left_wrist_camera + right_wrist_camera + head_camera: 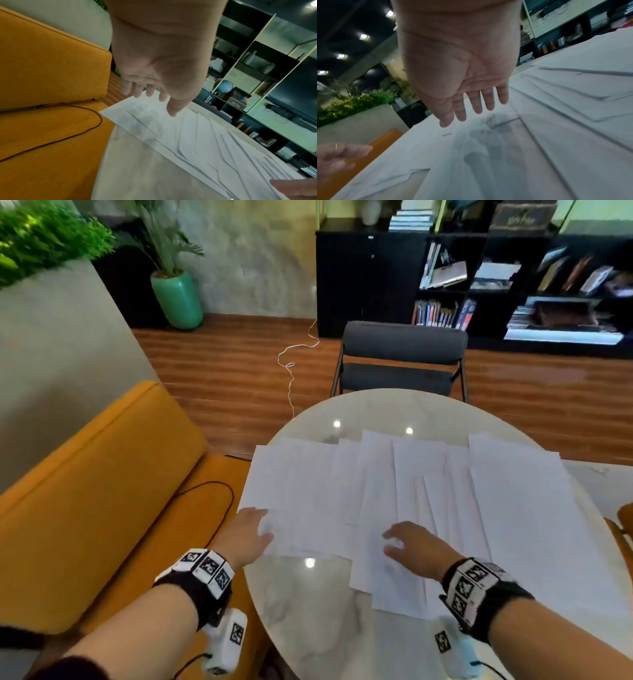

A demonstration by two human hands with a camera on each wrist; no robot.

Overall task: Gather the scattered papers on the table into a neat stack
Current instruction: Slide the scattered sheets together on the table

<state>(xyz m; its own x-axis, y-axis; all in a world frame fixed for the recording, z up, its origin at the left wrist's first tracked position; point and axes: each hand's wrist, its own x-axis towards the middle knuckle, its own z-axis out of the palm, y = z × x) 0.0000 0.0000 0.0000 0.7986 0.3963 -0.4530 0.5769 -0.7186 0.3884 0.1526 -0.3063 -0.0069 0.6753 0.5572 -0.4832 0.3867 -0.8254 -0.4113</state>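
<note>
Several white papers (411, 494) lie fanned and overlapping across the round marble table (308, 611). My left hand (250, 530) hovers palm down at the near left corner of the leftmost sheet (137, 116), fingers (150, 92) straight and holding nothing. Over the near middle sheets (505, 155) my right hand (411, 546) is spread flat just above the paper, its fingers (476, 105) extended and casting a shadow below. Neither hand grips a sheet.
A yellow sofa (102, 491) with a black cable (219, 494) stands left of the table. A dark chair (400, 361) faces me at the far edge, with black bookshelves (513, 278) behind. Another chair's edge (625, 525) shows at right.
</note>
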